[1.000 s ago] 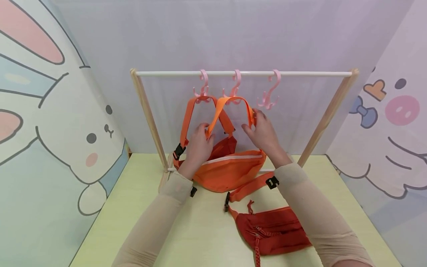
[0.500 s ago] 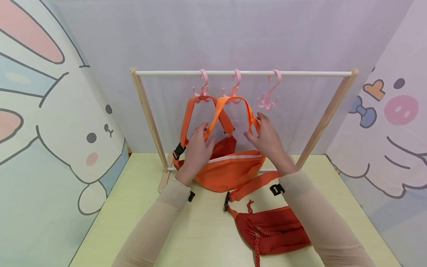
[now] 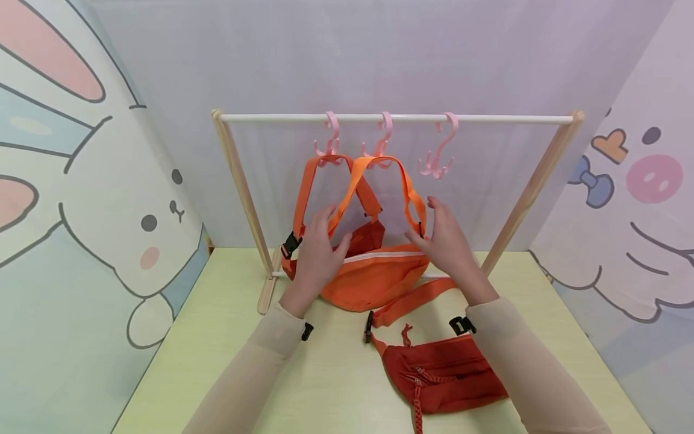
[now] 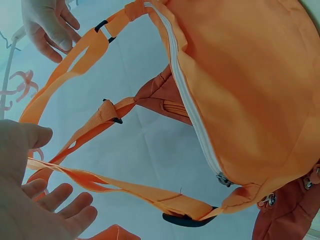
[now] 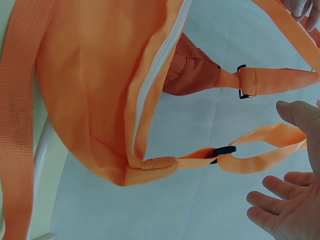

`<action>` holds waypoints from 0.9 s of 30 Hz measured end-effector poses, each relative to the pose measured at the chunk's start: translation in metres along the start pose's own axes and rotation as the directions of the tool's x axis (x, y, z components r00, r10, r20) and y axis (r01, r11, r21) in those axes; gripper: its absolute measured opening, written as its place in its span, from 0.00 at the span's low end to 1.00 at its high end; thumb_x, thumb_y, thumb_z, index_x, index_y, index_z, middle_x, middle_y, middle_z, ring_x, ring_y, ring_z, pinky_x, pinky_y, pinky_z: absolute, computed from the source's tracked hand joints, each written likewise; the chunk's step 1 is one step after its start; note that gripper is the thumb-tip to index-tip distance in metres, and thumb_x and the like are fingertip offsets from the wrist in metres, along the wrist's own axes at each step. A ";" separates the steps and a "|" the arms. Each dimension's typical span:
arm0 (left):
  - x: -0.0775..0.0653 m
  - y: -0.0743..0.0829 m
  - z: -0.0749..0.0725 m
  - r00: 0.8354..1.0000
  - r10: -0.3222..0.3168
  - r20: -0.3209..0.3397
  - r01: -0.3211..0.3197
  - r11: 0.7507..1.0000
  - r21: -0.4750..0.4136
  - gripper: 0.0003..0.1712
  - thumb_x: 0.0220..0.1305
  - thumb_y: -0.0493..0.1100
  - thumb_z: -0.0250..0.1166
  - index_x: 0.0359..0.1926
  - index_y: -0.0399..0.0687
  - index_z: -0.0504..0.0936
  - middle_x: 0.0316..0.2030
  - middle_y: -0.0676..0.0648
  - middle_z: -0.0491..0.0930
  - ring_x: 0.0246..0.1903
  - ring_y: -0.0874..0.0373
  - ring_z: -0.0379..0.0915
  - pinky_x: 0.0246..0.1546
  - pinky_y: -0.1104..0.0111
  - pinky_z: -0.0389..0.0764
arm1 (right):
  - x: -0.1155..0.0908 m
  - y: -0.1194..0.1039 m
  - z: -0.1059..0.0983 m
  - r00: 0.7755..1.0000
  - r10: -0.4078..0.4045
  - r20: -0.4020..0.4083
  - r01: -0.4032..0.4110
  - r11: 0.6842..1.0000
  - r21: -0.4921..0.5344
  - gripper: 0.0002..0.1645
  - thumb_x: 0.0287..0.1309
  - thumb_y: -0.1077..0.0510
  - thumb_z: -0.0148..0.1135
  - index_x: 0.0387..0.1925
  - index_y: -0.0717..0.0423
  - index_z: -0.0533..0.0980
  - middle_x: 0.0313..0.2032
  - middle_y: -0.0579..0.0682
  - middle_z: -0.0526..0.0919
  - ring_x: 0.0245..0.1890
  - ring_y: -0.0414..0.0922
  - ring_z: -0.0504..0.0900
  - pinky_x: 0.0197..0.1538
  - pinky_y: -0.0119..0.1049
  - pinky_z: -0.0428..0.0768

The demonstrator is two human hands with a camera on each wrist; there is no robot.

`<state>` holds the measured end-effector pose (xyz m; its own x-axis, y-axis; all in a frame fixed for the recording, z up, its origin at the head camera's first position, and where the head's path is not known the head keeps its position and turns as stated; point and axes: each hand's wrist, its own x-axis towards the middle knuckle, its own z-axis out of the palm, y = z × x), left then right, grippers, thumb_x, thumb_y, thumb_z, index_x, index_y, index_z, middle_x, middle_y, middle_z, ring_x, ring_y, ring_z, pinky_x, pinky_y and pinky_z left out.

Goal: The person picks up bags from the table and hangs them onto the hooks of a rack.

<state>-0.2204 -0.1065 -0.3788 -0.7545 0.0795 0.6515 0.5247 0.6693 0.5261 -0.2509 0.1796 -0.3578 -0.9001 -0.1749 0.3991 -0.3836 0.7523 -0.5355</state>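
Left grip (image 3: 317,256) and right grip (image 3: 449,244) are both released, I see, flanking the strap (image 3: 355,179); the orange bag (image 3: 374,282) hangs between and below them from the middle pink hook (image 3: 388,128).

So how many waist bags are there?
3: an orange bag on the middle hook, a red bag behind it on the left hook, another red bag on the table.

Below the rod (image 3: 504,119), open room is bounded by the right-hand hook (image 3: 434,169) and the right-hand wooden post (image 3: 531,194), and a reach could be made through there. Between the left hand (image 3: 316,254) and the right hand (image 3: 449,241), the way is blocked by the orange bag (image 3: 374,280) and its strap (image 3: 355,181). On the desk (image 3: 217,325), the near right is obstructed by the red bag (image 3: 444,386).
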 end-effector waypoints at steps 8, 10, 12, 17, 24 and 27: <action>-0.020 0.001 0.000 0.999 0.020 -0.044 -0.019 0.999 0.034 0.37 0.69 0.40 0.72 0.72 0.35 0.68 0.67 0.37 0.70 0.66 0.42 0.66 0.62 0.50 0.79 | -0.019 0.012 0.000 1.000 0.009 0.014 -0.008 1.000 -0.030 0.56 0.66 0.48 0.74 0.81 0.65 0.53 0.76 0.66 0.63 0.75 0.64 0.64 0.71 0.65 0.68; -0.026 0.001 0.002 0.998 0.030 -0.057 -0.027 0.998 0.048 0.36 0.68 0.40 0.73 0.72 0.34 0.68 0.66 0.37 0.70 0.65 0.41 0.66 0.61 0.49 0.79 | -0.024 0.015 0.000 1.000 0.011 0.027 -0.010 0.999 -0.038 0.57 0.66 0.49 0.74 0.81 0.66 0.52 0.76 0.67 0.63 0.74 0.65 0.64 0.71 0.65 0.67; -0.031 0.001 0.004 0.997 0.046 -0.069 -0.041 0.997 0.063 0.36 0.68 0.40 0.73 0.71 0.34 0.69 0.66 0.36 0.70 0.65 0.41 0.66 0.61 0.49 0.80 | -0.028 0.019 0.001 0.999 0.011 0.036 -0.010 0.999 -0.039 0.57 0.65 0.50 0.75 0.81 0.67 0.52 0.76 0.68 0.63 0.74 0.67 0.64 0.71 0.66 0.67; -0.044 -0.003 0.010 0.992 0.085 -0.090 -0.079 0.994 0.077 0.36 0.66 0.39 0.75 0.69 0.33 0.71 0.64 0.37 0.71 0.64 0.42 0.67 0.57 0.52 0.83 | -0.040 0.030 0.003 0.998 0.016 0.059 -0.013 0.999 -0.049 0.56 0.66 0.52 0.74 0.81 0.69 0.52 0.74 0.70 0.63 0.73 0.68 0.65 0.70 0.67 0.68; -0.062 -0.007 0.021 0.996 0.077 -0.052 -0.073 0.996 0.060 0.36 0.67 0.41 0.74 0.70 0.35 0.71 0.65 0.38 0.72 0.64 0.43 0.68 0.58 0.53 0.83 | -0.054 0.045 0.006 0.996 0.030 0.089 -0.023 0.997 -0.074 0.56 0.65 0.52 0.75 0.80 0.71 0.53 0.74 0.72 0.63 0.72 0.69 0.65 0.70 0.67 0.67; -0.069 -0.008 0.027 0.997 0.073 -0.011 -0.072 0.996 0.059 0.36 0.67 0.42 0.74 0.70 0.36 0.71 0.65 0.39 0.72 0.64 0.43 0.67 0.60 0.53 0.81 | -0.057 0.052 0.008 0.994 0.040 0.101 -0.030 0.995 -0.094 0.56 0.65 0.52 0.75 0.80 0.71 0.54 0.73 0.73 0.64 0.72 0.70 0.65 0.70 0.68 0.67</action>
<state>-0.1836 -0.0972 -0.4427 -0.7098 0.1196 0.6941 0.5533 0.7045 0.4444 -0.2212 0.2235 -0.4139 -0.9308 -0.2082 0.3003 -0.3352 0.8138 -0.4747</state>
